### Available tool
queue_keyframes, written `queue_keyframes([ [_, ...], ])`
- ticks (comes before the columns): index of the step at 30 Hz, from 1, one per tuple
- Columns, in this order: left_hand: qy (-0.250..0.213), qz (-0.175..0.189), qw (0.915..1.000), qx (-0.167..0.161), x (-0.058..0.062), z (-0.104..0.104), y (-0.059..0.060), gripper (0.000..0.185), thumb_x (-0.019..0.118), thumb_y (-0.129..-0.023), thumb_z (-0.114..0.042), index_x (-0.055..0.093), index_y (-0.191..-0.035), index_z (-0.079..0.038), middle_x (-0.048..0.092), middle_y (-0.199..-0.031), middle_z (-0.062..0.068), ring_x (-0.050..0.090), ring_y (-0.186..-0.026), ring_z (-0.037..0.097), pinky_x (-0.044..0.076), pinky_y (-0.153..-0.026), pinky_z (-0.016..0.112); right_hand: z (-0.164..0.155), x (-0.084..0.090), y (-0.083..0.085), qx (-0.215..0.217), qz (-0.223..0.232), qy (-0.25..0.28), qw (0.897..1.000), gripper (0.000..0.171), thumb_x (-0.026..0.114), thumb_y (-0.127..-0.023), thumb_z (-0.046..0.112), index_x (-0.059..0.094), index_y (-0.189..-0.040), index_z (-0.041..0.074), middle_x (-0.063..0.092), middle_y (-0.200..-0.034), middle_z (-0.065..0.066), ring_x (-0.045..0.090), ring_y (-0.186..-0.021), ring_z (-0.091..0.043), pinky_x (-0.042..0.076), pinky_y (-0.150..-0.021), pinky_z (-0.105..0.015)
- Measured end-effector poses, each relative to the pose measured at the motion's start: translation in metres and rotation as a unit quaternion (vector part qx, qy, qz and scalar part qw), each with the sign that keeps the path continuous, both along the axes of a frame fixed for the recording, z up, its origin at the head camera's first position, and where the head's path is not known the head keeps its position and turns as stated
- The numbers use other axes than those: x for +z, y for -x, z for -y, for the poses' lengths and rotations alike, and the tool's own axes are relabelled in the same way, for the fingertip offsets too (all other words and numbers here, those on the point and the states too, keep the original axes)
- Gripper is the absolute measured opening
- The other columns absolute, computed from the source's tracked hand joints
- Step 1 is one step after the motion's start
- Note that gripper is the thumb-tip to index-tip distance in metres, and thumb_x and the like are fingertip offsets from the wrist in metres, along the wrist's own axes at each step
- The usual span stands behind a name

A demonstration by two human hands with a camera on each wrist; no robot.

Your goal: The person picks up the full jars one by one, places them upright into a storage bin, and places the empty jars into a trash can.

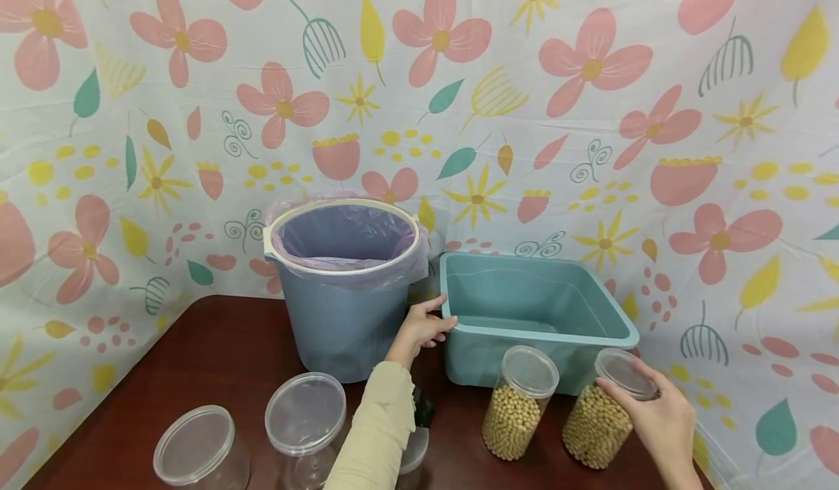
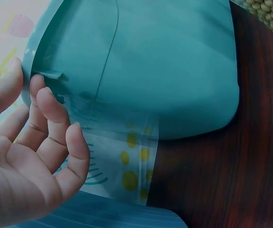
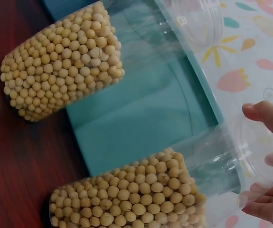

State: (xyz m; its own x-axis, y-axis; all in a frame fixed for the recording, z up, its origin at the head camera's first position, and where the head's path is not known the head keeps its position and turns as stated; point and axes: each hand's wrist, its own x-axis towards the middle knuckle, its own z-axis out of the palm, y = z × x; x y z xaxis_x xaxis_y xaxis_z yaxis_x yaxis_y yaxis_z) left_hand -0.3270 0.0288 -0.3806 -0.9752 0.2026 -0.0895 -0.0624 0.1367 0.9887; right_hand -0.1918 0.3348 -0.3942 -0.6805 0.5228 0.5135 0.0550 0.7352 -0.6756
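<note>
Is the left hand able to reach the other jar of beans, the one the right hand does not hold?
Probably yes. The left hand rests on the corner of the teal tub, and the free jar of beans stands just in front of the tub, with only bare table between them.

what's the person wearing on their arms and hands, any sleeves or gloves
The left arm wears a pale cream long sleeve with a ribbed cuff ending at the wrist. Both the left hand and the right hand are bare: no gloves, rings or watch visible. No sleeve shows on the right wrist.
</note>
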Motion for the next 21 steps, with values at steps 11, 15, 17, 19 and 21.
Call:
queue_keyframes([
  [11, -0.003, -0.002, 1.0, -0.002, -0.001, 0.0, 0.001, 0.057, 0.066, -0.082, -0.018, 0.044, -0.134, -0.021, 0.06, -0.075, 0.005, 0.052, -0.055, 0.014, 0.04, -0.046, 0.023, -0.006, 0.015, -0.001, 0.005, -0.164, -0.049, 0.985, 0.054, 0.087, -0.047, 0.012, 0.068, -0.095, -0.004, 0.065, -0.084, -0.018, 0.032, -0.05, 0.012, 0.027, -0.048, -0.011],
  [15, -0.005, 0.0, 1.0, -0.002, -0.001, 0.0, 0.0, 0.056, 0.065, -0.083, -0.018, 0.044, -0.134, -0.022, 0.06, -0.076, 0.005, 0.052, -0.055, 0.014, 0.039, -0.046, 0.023, -0.004, 0.028, 0.0, 0.002, -0.183, -0.014, 0.983, 0.052, 0.086, -0.047, 0.008, 0.067, -0.094, -0.005, 0.055, -0.08, 0.017, 0.036, -0.055, 0.009, 0.027, -0.053, -0.01],
  [17, -0.005, 0.001, 1.0, -0.003, -0.001, 0.0, 0.0, 0.056, 0.066, -0.083, -0.018, 0.044, -0.134, -0.022, 0.06, -0.075, 0.005, 0.053, -0.056, 0.015, 0.04, -0.046, 0.023, -0.002, 0.037, -0.001, 0.001, -0.183, 0.007, 0.983, 0.052, 0.086, -0.049, 0.006, 0.066, -0.095, -0.006, 0.044, -0.079, 0.028, 0.038, -0.061, 0.009, 0.028, -0.056, -0.01],
  [19, -0.006, 0.002, 1.0, -0.004, 0.0, 0.001, 0.0, 0.056, 0.066, -0.082, -0.018, 0.044, -0.134, -0.023, 0.061, -0.075, 0.005, 0.054, -0.057, 0.015, 0.04, -0.047, 0.024, -0.001, 0.047, -0.002, 0.007, -0.182, 0.02, 0.983, 0.051, 0.085, -0.05, 0.005, 0.065, -0.096, -0.006, 0.044, -0.079, 0.029, 0.039, -0.066, 0.009, 0.028, -0.058, -0.01],
  [21, -0.009, 0.002, 0.9999, -0.004, 0.001, 0.001, 0.0, 0.057, 0.066, -0.082, -0.018, 0.044, -0.134, -0.022, 0.062, -0.075, 0.006, 0.054, -0.057, 0.016, 0.04, -0.047, 0.024, 0.001, 0.058, -0.002, 0.016, -0.183, 0.029, 0.983, 0.05, 0.085, -0.051, 0.004, 0.066, -0.096, -0.004, 0.046, -0.08, 0.027, 0.041, -0.067, 0.008, 0.029, -0.058, -0.01],
])
